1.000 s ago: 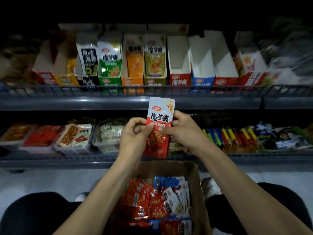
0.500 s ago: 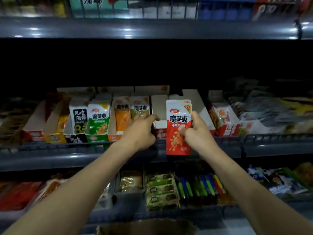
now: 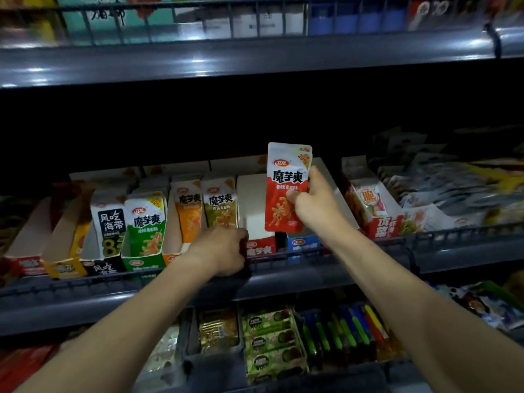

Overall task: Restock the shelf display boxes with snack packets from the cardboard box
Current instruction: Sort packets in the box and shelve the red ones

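Shelf [image 3: 283, 279]: dim shop rack, wire front rail, a row of display boxes on the middle level.
Filled boxes: green box [image 3: 143, 245] with green packets; orange box [image 3: 181, 222] and olive box [image 3: 219, 205] each with upright packets.
Red box [image 3: 256, 222]: white inside, no packets visible.
Blue box [image 3: 303, 243]: just right of it, contents hidden.
Red packet [image 3: 286, 188]: upright, above the red and blue boxes.
Right hand [image 3: 314, 202]: grip closed on the packet's right edge.
Left hand [image 3: 224, 251]: fingers curled over the red box's front left corner.
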The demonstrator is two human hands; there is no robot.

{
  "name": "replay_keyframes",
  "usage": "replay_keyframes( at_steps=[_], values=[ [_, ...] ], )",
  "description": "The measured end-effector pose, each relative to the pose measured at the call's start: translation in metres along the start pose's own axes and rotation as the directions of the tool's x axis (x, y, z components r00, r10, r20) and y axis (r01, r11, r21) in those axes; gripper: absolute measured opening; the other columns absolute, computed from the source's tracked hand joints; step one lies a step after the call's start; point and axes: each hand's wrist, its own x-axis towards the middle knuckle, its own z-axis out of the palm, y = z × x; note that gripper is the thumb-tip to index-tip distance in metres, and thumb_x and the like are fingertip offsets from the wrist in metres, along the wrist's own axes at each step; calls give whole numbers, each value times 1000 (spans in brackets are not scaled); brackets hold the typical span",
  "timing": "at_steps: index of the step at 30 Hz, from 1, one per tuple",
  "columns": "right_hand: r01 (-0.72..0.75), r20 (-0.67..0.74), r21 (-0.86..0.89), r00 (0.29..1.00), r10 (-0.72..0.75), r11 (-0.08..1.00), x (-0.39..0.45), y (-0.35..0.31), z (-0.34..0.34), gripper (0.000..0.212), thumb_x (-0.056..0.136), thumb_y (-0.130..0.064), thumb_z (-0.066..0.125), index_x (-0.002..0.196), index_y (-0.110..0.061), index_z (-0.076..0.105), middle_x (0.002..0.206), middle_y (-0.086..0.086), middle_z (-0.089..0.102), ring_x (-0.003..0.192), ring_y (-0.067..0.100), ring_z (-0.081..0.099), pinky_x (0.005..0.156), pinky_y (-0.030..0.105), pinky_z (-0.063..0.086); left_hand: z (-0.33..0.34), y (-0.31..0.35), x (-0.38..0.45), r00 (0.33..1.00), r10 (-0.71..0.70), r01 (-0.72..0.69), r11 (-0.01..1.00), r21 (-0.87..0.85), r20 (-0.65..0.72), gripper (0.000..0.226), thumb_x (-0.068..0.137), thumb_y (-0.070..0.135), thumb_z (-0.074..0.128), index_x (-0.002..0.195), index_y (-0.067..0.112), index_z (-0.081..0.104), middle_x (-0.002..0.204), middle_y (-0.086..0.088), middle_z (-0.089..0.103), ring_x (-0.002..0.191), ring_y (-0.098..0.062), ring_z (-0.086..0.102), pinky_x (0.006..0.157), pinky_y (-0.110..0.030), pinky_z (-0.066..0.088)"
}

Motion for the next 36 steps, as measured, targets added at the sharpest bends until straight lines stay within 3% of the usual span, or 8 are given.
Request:
replay_keyframes(
  at_steps=[3, 8, 13, 16, 20, 23, 27, 36],
  values=[
    [44, 6, -48, 999, -44, 998, 15, -7, 10, 24, 99, -11, 50, 113, -28, 40, 88, -18, 53, 76, -7, 51, 58, 12, 36, 4, -3, -4, 997, 55, -45, 987, -153, 62, 31, 82, 20, 57, 112, 26, 52, 111, -1, 58, 99, -24, 57, 80, -36, 52],
    [7, 41, -78, 999, -4, 997, 37, -10, 39, 20, 99, -15, 50, 112, -26, 40, 93, -9, 57, 84, 6, 59, 60, 19, 43, 10, -5, -3, 993, 88, -69, 976, -208, 82, 43, 78, 19, 61, 120, 27, 49, 113, 1, 61, 104, -23, 57, 89, -38, 52],
    [-65, 86, -128, 993, 76, 990, 44, 10, 61, 24, 92, -4, 55, 109, -21, 49, 105, 6, 66, 96, 25, 66, 82, 46, 58, 19, -7, 0, 994, 93, -81, 980, -180, 59, 58, 75, 24, 64, 129, 28, 45, 122, -1, 60, 111, -24, 56, 94, -38, 50],
    [-1, 88, -257, 996, 25, 966, 51, 8, 57, 23, 90, -3, 58, 105, -17, 48, 90, -3, 61, 92, 21, 63, 69, 29, 54, 21, -6, 2, 996, 83, -78, 986, -148, 29, 58, 78, 27, 65, 132, 26, 43, 126, -2, 58, 114, -26, 55, 96, -37, 49],
    [230, 212, -704, 971, -109, 673, 59, -10, 49, 26, 92, -8, 56, 118, -8, 58, 113, 10, 62, 105, 26, 60, 64, 19, 35, 24, -7, 5, 996, 84, -80, 991, -111, 29, 58, 77, 33, 67, 129, 26, 42, 123, -3, 60, 111, -26, 56, 96, -41, 47],
    [345, 316, -767, 937, -150, 541, 65, -13, 54, 23, 93, -10, 56, 116, -12, 60, 113, 9, 64, 103, 27, 62, 68, 27, 41, 28, -6, 7, 997, 79, -78, 995, -66, 21, 63, 77, 36, 68, 133, 27, 39, 129, -2, 57, 116, -27, 54, 100, -43, 44],
    [414, 436, -825, 899, -33, 384, 72, -7, 68, 30, 87, -13, 63, 117, -14, 56, 114, 8, 63, 99, 25, 62, 72, 30, 48, 30, -6, 12, 997, 73, -73, 997, -15, 20, 63, 77, 37, 68, 133, 28, 38, 131, -1, 55, 119, -27, 52, 103, -44, 40],
    [462, 446, -839, 887, -121, 289, 89, 1, 74, 53, 91, -13, 57, 140, -18, 36, 134, 13, 50, 117, 32, 53, 84, 36, 46, 32, -5, 13, 998, 60, -60, 998, -5, -10, 63, 77, 38, 68, 132, 29, 38, 126, -1, 57, 116, -27, 53, 104, -43, 36]
  ],
)
